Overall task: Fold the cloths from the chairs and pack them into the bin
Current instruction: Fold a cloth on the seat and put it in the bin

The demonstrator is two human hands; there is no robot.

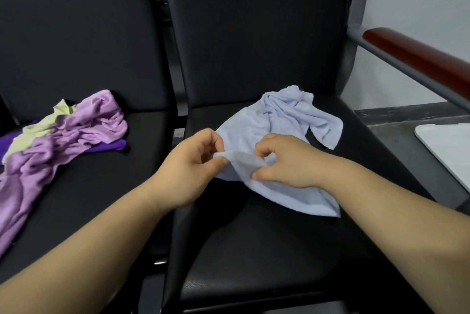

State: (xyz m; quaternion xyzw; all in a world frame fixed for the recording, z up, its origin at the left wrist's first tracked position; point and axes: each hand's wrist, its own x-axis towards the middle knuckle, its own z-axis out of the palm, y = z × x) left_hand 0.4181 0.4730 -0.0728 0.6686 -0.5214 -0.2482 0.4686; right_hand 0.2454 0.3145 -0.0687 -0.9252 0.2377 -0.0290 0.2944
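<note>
Light blue cloth (279, 120), crumpled, on the seat of the right chair (254, 250), roughly mid-seat. Far end bunched into ridges close to the backrest, one flap sticking out to the right, inside the seat edge. Near corner draped toward the front, pointing near-right. Near-left edge lifted off the seat and rolled over a bit, pinched by both hands. Left hand (188, 171) gripping the left end of that edge between thumb and curled fingers. Right hand (290, 161) just beside it, thumb and curled fingers nipping the same edge, wrist lying over the cloth. Hands close together, small gap between them.

Loads of bare black seat on the near side of the cloth, plus a strip to the right before the seat edge. Not much room on the left: seat edge and the gap between the chairs right under the left hand.

Over on the left chair (101, 199), a heap of cloths, well apart from the blue one. Lilac cloth (84, 135) on top, long and wrinkly, running off the left of the frame. Pale green cloth (38, 133) tucked under it on the far-left side, dark purple cloth (114, 145) poking out underneath on the right.

Right side: wooden armrest (412, 56) on a grey bar, above and past the seat. Flat white thing (445, 143) at the right frame edge, no idea what.
</note>
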